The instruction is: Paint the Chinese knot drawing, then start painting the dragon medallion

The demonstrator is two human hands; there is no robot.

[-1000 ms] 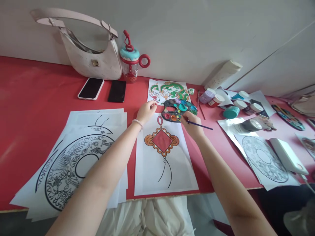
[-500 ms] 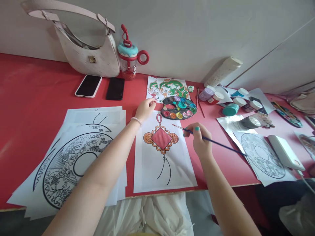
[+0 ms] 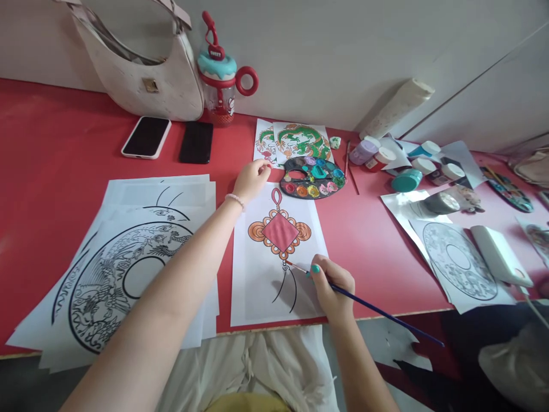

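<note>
Slanting, paintbrush (image 3: 385,313) clamped in right hand (image 3: 334,297) points up-left; left hand's (image 3: 252,178) grip unclear.

Over the top left corner of the knot drawing (image 3: 253,286), the left hand (image 3: 252,178) lies with bent fingers, its forearm (image 3: 184,280) stretched long from below left. Over the drawing's lower right edge, the right hand (image 3: 335,289) is pinched closed, thumb uppermost, its forearm (image 3: 362,357) rising from below.
</note>
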